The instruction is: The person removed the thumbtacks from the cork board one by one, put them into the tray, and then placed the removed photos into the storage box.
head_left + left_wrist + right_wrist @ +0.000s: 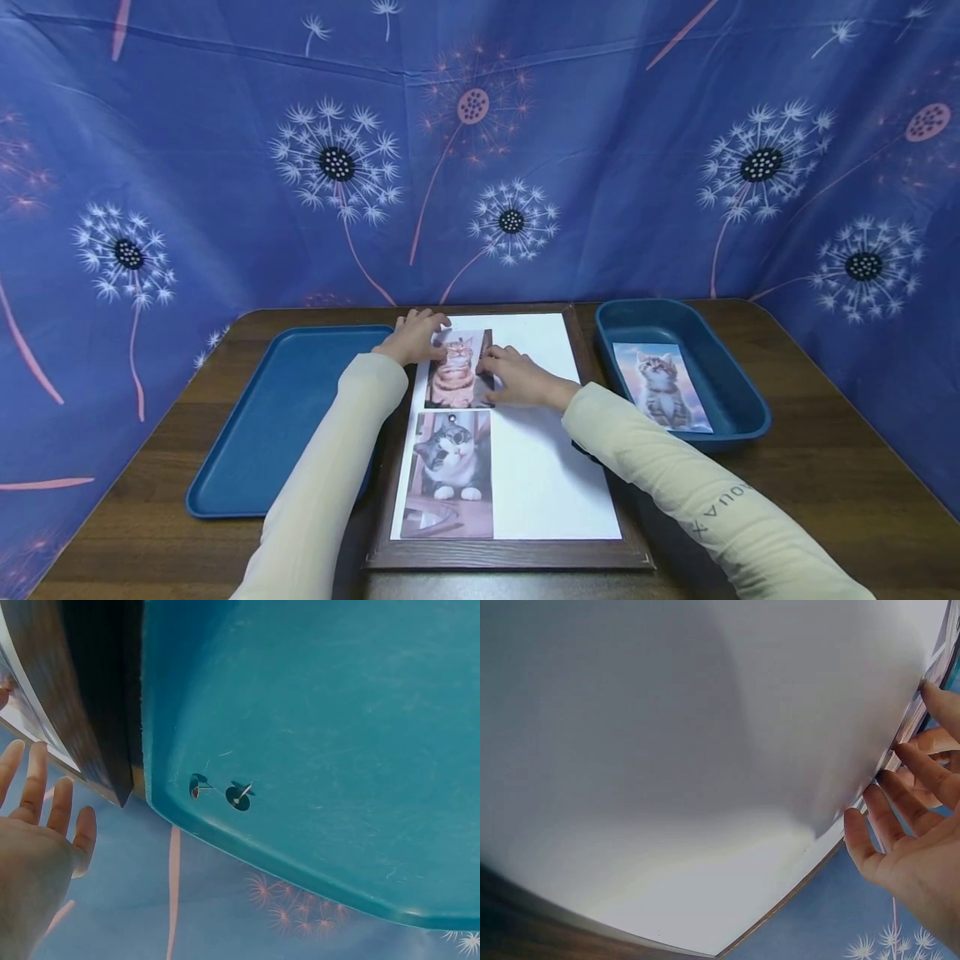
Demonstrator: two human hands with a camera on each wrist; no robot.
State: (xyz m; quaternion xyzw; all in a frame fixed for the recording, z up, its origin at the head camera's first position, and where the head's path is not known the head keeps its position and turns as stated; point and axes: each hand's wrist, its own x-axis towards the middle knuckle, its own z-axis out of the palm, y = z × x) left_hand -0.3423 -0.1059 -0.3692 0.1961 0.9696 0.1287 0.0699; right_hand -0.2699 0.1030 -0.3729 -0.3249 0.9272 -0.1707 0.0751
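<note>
A photo of an orange cat [453,382] lies on the upper left of a white board with a dark wooden frame [555,483]. At its upper left corner my left hand [414,337] touches it with spread fingers. My right hand [522,379] rests its fingertips along the photo's right edge, the fingers extended rather than curled. Just below lies a photo of a grey and white cat [450,471], with a small round pin head [452,418] near its top edge. From the wrists, the left hand [37,847] and right hand [915,832] show loosely extended fingers.
A flat blue tray [277,450] is left of the board; thumbtacks [238,798] lie in its corner. On the right stands a deeper blue bin [723,379] with a kitten photo [663,387] inside. Behind the wooden table [832,492] hangs a dandelion-patterned blue cloth [622,167].
</note>
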